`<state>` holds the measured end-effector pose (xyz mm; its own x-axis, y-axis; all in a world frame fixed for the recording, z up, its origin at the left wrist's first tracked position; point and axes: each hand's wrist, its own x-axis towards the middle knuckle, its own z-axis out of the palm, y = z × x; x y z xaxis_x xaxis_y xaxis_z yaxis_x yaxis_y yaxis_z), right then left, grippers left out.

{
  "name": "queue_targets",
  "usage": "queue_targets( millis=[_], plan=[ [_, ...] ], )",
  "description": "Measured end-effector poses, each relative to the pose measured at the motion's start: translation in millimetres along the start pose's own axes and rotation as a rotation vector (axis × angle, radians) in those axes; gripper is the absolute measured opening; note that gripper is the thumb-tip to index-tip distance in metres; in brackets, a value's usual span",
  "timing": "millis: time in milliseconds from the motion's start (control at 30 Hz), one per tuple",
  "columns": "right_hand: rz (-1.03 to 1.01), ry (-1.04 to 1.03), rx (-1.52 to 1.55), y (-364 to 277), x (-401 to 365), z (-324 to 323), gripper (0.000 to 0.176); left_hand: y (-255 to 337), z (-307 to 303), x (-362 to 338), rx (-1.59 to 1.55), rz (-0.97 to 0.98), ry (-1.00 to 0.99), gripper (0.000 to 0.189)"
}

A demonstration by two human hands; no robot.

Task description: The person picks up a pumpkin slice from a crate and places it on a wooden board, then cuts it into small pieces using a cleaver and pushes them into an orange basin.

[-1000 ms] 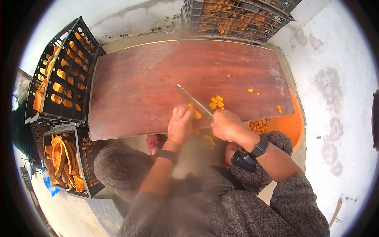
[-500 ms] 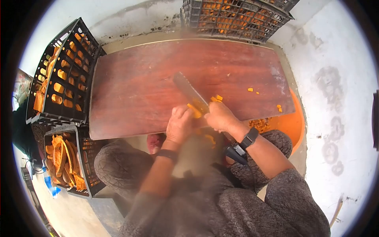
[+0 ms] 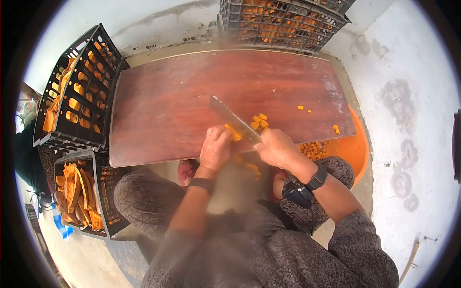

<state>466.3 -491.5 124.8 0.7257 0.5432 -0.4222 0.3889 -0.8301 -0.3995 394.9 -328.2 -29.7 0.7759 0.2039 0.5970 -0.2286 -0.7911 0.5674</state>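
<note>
My right hand (image 3: 276, 148) is wrapped round the handle of a long knife (image 3: 235, 119), whose blade slants up and left over the reddish board (image 3: 182, 105). Against the blade's left side lies an orange piece (image 3: 234, 132), pinched by my left hand (image 3: 216, 148) near the board's front edge. Several small orange cubes (image 3: 260, 121) sit just right of the blade. A few more bits (image 3: 336, 129) are scattered farther right on the board.
Black crates of orange pieces stand at the left (image 3: 79, 96), lower left (image 3: 103, 192) and behind the board (image 3: 288, 24). An orange basin (image 3: 357, 153) with small cubes is under the board's right end. Walls rise behind and at right.
The knife blade has shifted slightly and shows more clearly. More cubes are now visible right of it. My right hand has moved a little down and right.
</note>
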Motion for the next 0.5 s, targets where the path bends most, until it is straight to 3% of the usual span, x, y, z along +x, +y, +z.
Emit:
queue_targets(
  millis=[500],
  plan=[
    [0.033, -0.1, -0.06, -13, -13, -16, 0.028, 0, 0, -2, -0.019, -0.005, 0.005, 0.019]
  ],
)
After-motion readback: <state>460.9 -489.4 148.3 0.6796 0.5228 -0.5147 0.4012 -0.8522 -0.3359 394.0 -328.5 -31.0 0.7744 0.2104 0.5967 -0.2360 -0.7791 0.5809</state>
